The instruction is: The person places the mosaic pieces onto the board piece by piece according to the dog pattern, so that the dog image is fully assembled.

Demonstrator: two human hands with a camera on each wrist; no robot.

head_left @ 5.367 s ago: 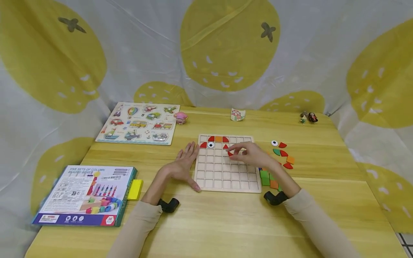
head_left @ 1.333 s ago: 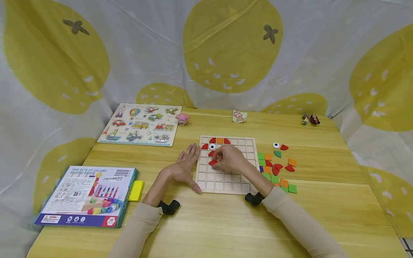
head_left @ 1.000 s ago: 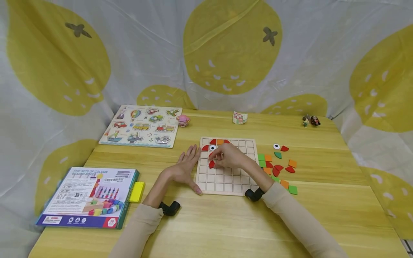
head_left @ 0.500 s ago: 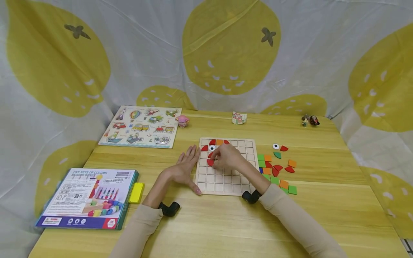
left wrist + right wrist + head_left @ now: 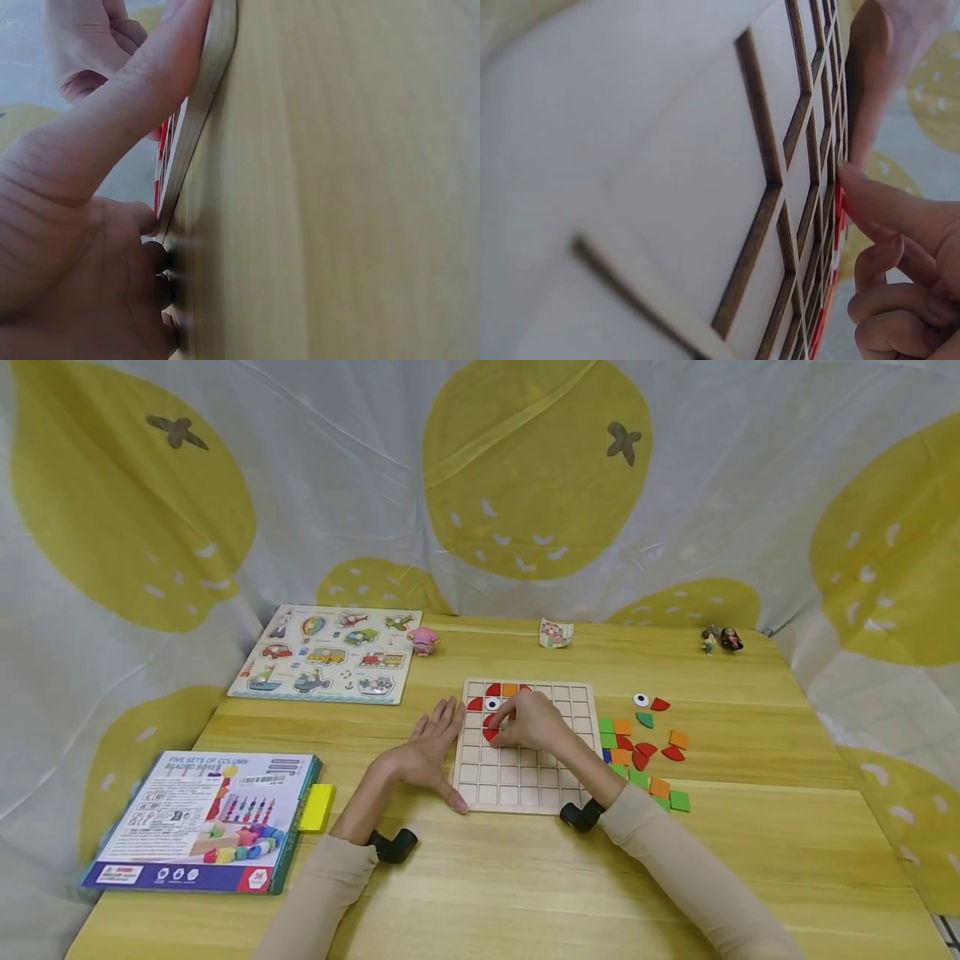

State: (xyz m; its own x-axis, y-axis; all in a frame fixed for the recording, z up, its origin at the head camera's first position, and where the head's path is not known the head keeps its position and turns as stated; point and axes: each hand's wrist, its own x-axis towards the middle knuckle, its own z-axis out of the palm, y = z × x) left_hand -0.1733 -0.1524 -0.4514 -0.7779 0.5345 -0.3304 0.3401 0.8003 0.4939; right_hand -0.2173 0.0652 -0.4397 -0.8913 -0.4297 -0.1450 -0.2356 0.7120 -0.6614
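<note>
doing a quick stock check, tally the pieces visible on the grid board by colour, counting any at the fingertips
Red pieces: 5
Orange piece: 1
White eye: 1
Total: 7 in sight; the right hand may hide more.

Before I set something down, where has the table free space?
Bare table lies right of the loose tiles, between the sleeves, and between picture puzzle and bead box. It is crowded around the grid board: left hand at its edge, right hand over it, those tiles along its right side.
</note>
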